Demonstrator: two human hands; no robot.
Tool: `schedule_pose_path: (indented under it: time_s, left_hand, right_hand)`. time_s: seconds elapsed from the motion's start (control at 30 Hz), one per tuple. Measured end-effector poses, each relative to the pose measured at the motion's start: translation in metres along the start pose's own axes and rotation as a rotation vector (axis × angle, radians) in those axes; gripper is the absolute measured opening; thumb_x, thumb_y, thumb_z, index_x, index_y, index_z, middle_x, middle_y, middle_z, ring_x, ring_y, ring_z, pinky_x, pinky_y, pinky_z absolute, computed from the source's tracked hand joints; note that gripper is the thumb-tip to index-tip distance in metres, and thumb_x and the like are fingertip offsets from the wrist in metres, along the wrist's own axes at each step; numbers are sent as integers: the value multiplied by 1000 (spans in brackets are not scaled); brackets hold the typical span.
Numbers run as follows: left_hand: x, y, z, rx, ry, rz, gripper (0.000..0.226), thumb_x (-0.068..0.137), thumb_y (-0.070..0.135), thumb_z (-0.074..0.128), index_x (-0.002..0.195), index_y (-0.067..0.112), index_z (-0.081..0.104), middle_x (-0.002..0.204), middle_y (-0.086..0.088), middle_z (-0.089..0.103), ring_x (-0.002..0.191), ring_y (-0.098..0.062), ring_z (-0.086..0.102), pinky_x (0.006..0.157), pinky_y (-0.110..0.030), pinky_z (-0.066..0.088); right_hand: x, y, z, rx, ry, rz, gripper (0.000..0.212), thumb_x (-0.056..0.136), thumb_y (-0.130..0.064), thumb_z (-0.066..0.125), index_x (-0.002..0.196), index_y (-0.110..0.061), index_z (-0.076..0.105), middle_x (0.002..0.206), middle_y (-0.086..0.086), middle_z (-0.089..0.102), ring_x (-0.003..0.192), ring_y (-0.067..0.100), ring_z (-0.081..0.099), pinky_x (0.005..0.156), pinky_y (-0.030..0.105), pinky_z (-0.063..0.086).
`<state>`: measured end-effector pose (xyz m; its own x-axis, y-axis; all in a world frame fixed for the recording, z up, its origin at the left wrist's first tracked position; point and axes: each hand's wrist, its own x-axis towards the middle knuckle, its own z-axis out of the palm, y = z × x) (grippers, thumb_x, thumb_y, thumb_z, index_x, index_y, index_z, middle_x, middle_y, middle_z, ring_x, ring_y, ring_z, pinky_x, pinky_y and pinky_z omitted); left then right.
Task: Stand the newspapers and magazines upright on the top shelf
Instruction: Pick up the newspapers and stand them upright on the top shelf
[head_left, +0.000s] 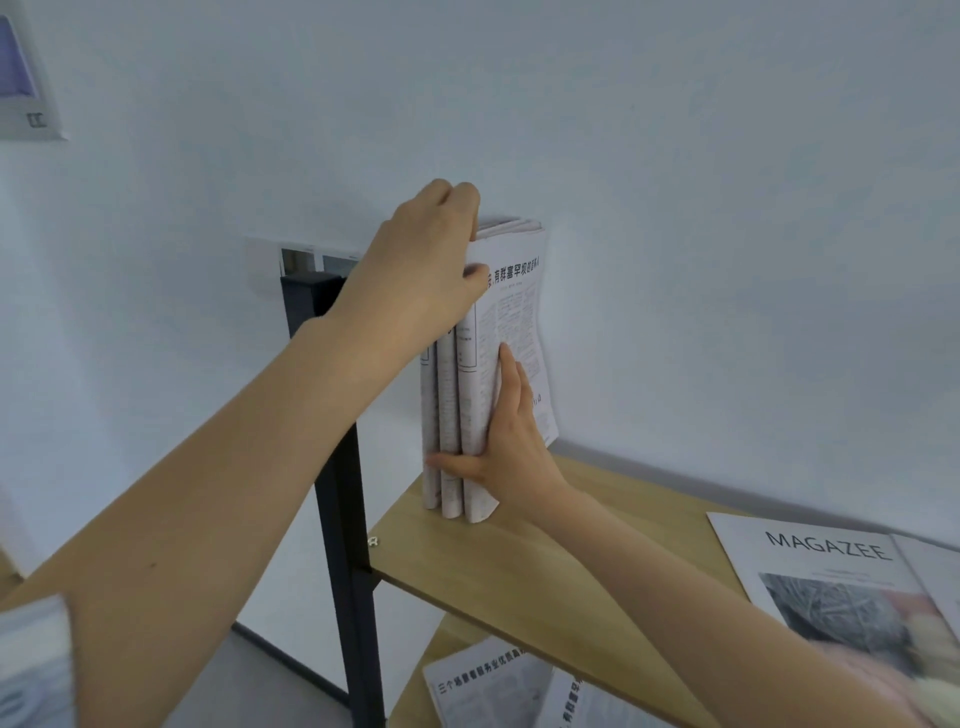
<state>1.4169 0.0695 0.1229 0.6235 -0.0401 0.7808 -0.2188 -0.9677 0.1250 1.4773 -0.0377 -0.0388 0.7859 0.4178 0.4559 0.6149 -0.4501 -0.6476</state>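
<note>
Three folded white newsprint newspapers (470, 395) stand upright at the nine-o'clock end of the pale wooden top shelf (587, 561); left hand (421, 270) pinches their top edges, right hand (506, 436) presses flat, fingers spread, against the outer one; best to square the bottoms before letting go; the white "MAGAZEE" magazine (831, 577) lies flat toward three o'clock.

newspapers (467, 395) upright, frame centre, on top shelf (571, 587) | magazine (831, 587) flat, right | lower shelf newspapers (483, 691), bottom centre
</note>
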Motion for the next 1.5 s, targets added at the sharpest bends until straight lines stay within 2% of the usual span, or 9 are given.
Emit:
schedule_pose_path:
  time_s: [0.2, 0.4, 0.6, 0.73, 0.87, 0.93, 1.03, 1.37, 1.5]
  left_hand:
    - [-3, 4, 9, 7, 59, -25, 19, 85, 14, 59, 98, 5, 50, 101, -9, 48, 83, -20, 42, 68, -31, 35]
    - [-2, 20, 0, 34, 21, -80, 27, 86, 18, 57, 110, 5, 54, 117, -13, 51, 108, -28, 46, 77, -37, 42]
    - [-45, 43, -14, -32, 257, -39, 22, 88, 15, 53, 108, 9, 58, 106, -6, 61, 104, -24, 53, 73, -33, 44]
    - [-92, 63, -16, -322, 142, -208, 17, 87, 12, 60, 104, 13, 61, 97, 2, 65, 89, -10, 60, 80, -29, 53]
    - [-146, 88, -9, -369, -22, -368, 16, 89, 13, 62, 105, 16, 63, 96, 4, 65, 85, -3, 59, 62, -5, 43]
    - [-175, 103, -3, -376, -80, -415, 16, 88, 12, 63, 104, 15, 65, 97, 3, 66, 82, -2, 59, 59, 0, 41]
    - [-213, 117, 4, -427, -151, -494, 16, 87, 11, 63, 102, 15, 66, 96, 0, 67, 83, -2, 60, 65, -5, 40]
    - [-339, 122, 61, -504, -443, -783, 14, 88, 12, 62, 100, 18, 64, 97, 4, 67, 89, -8, 62, 67, -14, 44]
    - [-383, 104, 106, -573, -533, -969, 17, 86, 11, 63, 98, 22, 62, 101, 1, 65, 93, -15, 64, 75, -30, 57]
  right_hand:
    - [-8, -6, -27, 74, -131, 39, 119, 71, -42, 80, 151, -25, -8, 159, 0, 6, 146, 17, 11, 116, 35, 22]
    - [-36, -23, -74, -73, -151, 17, 74, 94, -38, 53, 151, -16, 11, 153, 5, 31, 135, 21, 38, 101, 23, 30]
    - [-80, -29, -120, -142, -169, -13, 57, 97, -26, 50, 148, -16, 26, 144, 3, 45, 133, 18, 42, 100, 22, 32]
    - [-118, -26, -144, -155, -176, 14, 50, 97, -26, 49, 144, -18, 32, 138, -1, 51, 126, 17, 48, 97, 26, 41]
    - [-161, -21, -158, -146, -200, 56, 44, 96, -26, 49, 139, -19, 39, 129, -4, 57, 121, 15, 53, 99, 35, 45]
    - [-186, -19, -163, -119, -236, 75, 42, 96, -23, 50, 137, -17, 41, 126, -3, 58, 118, 14, 55, 95, 28, 44]
    - [-213, -17, -158, -88, -275, 87, 42, 96, -20, 51, 137, -15, 42, 124, -1, 59, 114, 12, 56, 89, 20, 40]
    - [-287, 22, -109, -73, -503, 136, 44, 98, -22, 47, 140, -15, 39, 131, 0, 56, 118, 16, 55, 100, 34, 46]
    - [-299, 68, -72, -79, -583, 264, 44, 98, -23, 48, 140, -15, 39, 133, 4, 55, 121, 18, 52, 96, 24, 45]
